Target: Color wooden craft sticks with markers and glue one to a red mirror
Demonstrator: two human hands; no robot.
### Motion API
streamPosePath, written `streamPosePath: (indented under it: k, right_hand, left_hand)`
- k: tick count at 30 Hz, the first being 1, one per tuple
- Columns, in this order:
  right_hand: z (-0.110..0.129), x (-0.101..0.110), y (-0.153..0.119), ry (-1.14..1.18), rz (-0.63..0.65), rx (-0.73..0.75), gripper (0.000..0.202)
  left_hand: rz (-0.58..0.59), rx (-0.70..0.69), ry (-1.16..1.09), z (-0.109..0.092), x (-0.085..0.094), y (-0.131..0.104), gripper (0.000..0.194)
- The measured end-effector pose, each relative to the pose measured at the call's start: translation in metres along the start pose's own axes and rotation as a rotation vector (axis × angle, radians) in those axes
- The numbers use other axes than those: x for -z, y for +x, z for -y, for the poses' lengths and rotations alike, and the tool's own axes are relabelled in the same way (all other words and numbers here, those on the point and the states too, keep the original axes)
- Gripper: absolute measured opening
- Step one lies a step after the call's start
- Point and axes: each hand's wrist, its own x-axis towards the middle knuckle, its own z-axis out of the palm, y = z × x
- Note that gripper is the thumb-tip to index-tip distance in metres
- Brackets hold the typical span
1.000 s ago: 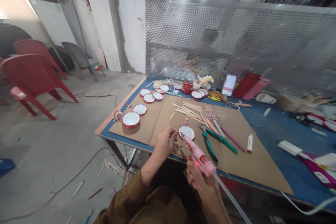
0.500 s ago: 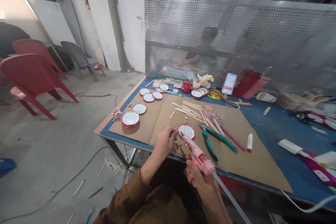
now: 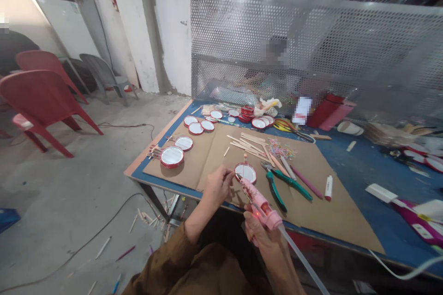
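Observation:
My right hand (image 3: 261, 233) grips a pink glue gun (image 3: 265, 209), its small light glowing red and a long clear glue stick (image 3: 301, 256) running out of the back. The gun's tip meets the pinched fingertips of my left hand (image 3: 218, 186); whatever they hold is too small to make out. Right behind the tip lies a red-rimmed white disc (image 3: 246, 172), with a short wooden piece (image 3: 245, 157) at its far edge. Green-handled pliers (image 3: 277, 189) lie open to the right of the disc.
Brown cardboard (image 3: 325, 214) covers part of the blue table (image 3: 349, 166). Wooden sticks (image 3: 247, 145), colourful bits (image 3: 282, 148), pens and a white marker (image 3: 328, 187) lie on it. Banjo-like pieces (image 3: 172, 156) sit at left. A perforated metal panel (image 3: 235, 37) stands behind; red chairs (image 3: 41, 97) are far left.
Hardly anything differs. The glue gun has shifted very slightly up and left within the view, its tip still at my left fingertips.

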Motion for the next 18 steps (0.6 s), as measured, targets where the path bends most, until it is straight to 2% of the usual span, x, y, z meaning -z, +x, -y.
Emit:
streamPosePath:
  k: [6,9,15,18]
  right_hand:
    - [0.006,-0.009,-0.007,0.012,-0.068,0.059,0.056]
    - [0.010,-0.009,-0.007,0.019,-0.050,0.041,0.056]
    - [0.018,-0.001,-0.006,-0.170,-0.022,0.089,0.044]
    - [0.024,-0.003,-0.009,-0.160,-0.010,0.082,0.045]
  left_hand:
    - [-0.008,-0.012,0.011,0.000,0.000,0.000,0.025]
    - [-0.014,-0.018,0.008,0.000,0.000,0.000,0.025]
    - [0.004,-0.006,0.018,-0.001,0.001,0.000,0.025]
    - [0.008,-0.004,0.008,-0.001,0.001,0.000,0.026]
